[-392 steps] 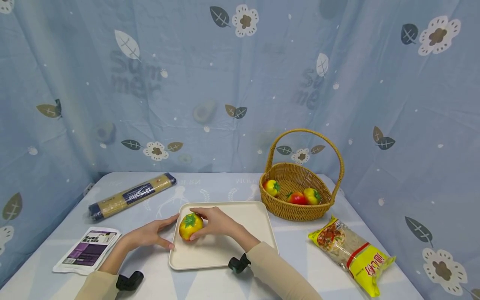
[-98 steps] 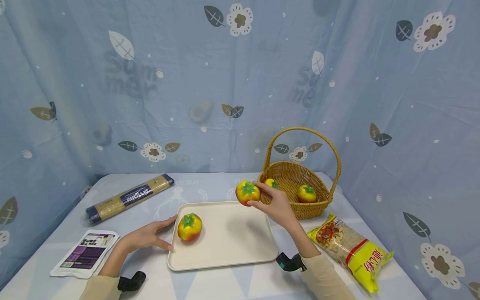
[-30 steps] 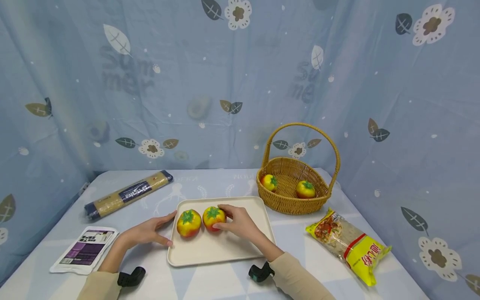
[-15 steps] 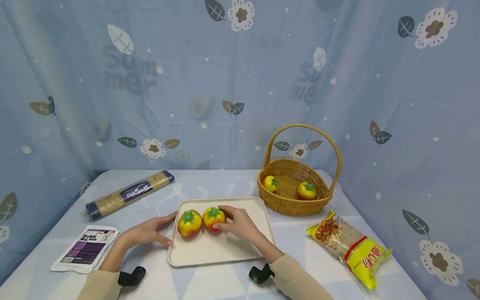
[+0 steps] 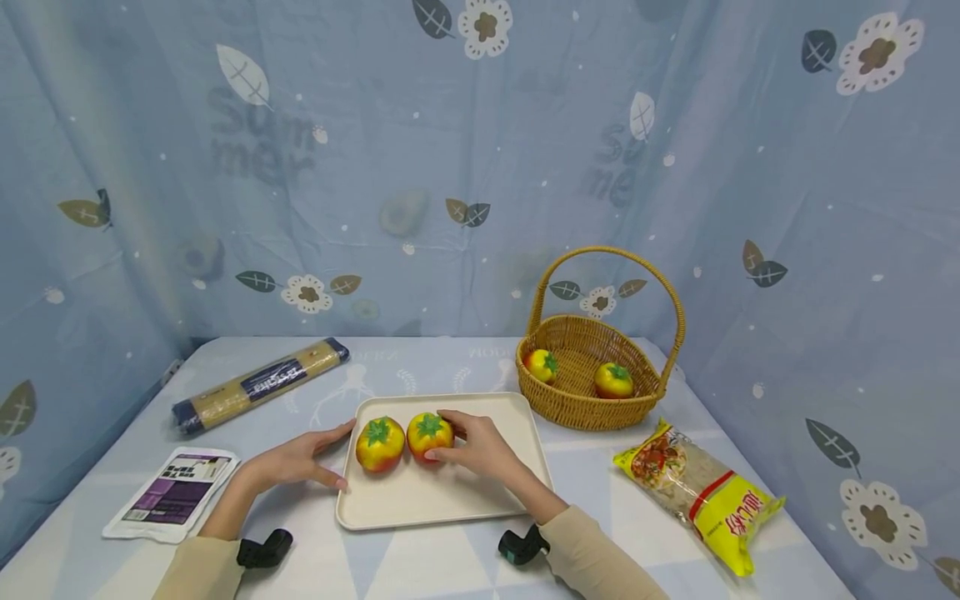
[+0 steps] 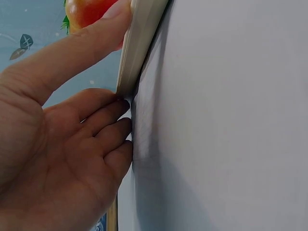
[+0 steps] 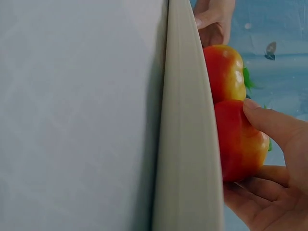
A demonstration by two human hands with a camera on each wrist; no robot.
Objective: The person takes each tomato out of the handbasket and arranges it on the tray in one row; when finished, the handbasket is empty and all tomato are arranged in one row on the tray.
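Note:
A cream tray (image 5: 491,492) lies on the table with two red-and-yellow fruits with green leafy tops near its left end. My right hand (image 5: 480,446) holds the right fruit (image 5: 430,435), thumb on the near side and fingers on the far side; it sits on the tray. The left fruit (image 5: 380,444) stands close beside it, and in the right wrist view the two appear to touch. My left hand (image 5: 294,462) rests at the tray's left edge with fingers spread; in the left wrist view the thumb (image 6: 94,41) touches the rim.
A wicker basket (image 5: 592,414) with a tall handle stands back right, with two similar fruits (image 5: 540,366) inside. A yellow noodle bag (image 5: 697,496) lies at the right. A long pasta packet (image 5: 262,385) and a white-purple pouch (image 5: 172,494) lie left. A patterned curtain encloses the table.
Earlier my right hand let go of the left fruit, then brought a second one from the basket onto the tray beside it. Over the last second both hands stay put.

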